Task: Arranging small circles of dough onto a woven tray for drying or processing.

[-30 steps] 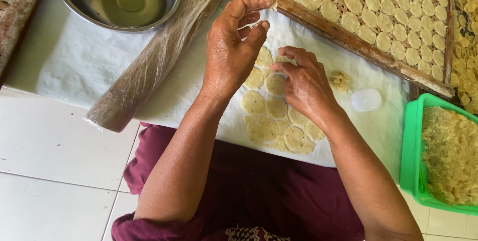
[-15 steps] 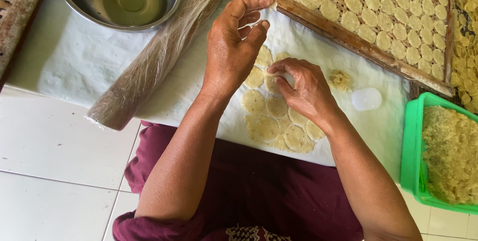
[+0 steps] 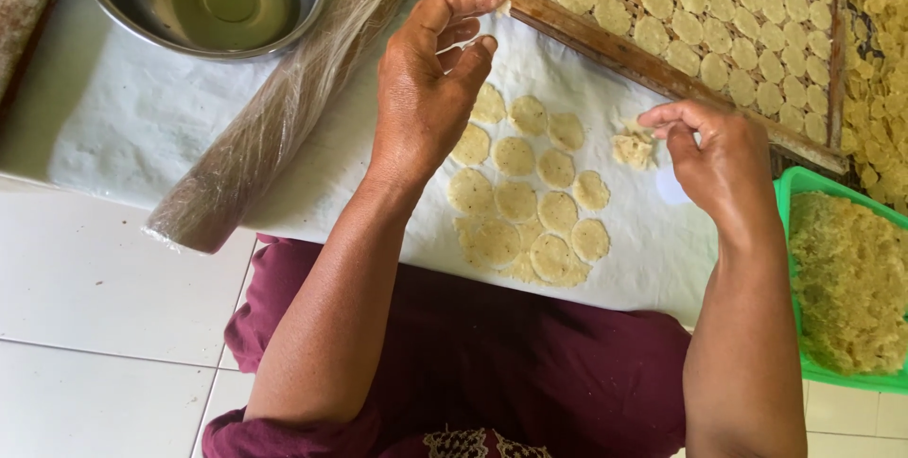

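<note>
Several flat round dough discs (image 3: pixel 530 202) lie in a cluster on a white sheet (image 3: pixel 123 117) in front of me. My left hand (image 3: pixel 426 89) is raised over the cluster's upper left, fingers curled, with a thin pale dough piece (image 3: pixel 502 6) pinched at the thumb tip. My right hand (image 3: pixel 724 160) is to the right of the discs. Its thumb and forefinger are pinched together on the top edge of a small dough lump (image 3: pixel 631 149).
A steel bowl (image 3: pixel 142 18) holding yellowish liquid stands at the top left. A plastic-wrapped rolling pin (image 3: pixel 284 108) lies diagonally beside it. A wood-framed woven tray (image 3: pixel 605 42) full of discs runs along the top. A green basket (image 3: pixel 793 195) of crumbly dough sits at the right.
My right hand has left the cluster of discs and moved right to the dough lump. My left hand has kept its raised pose.
</note>
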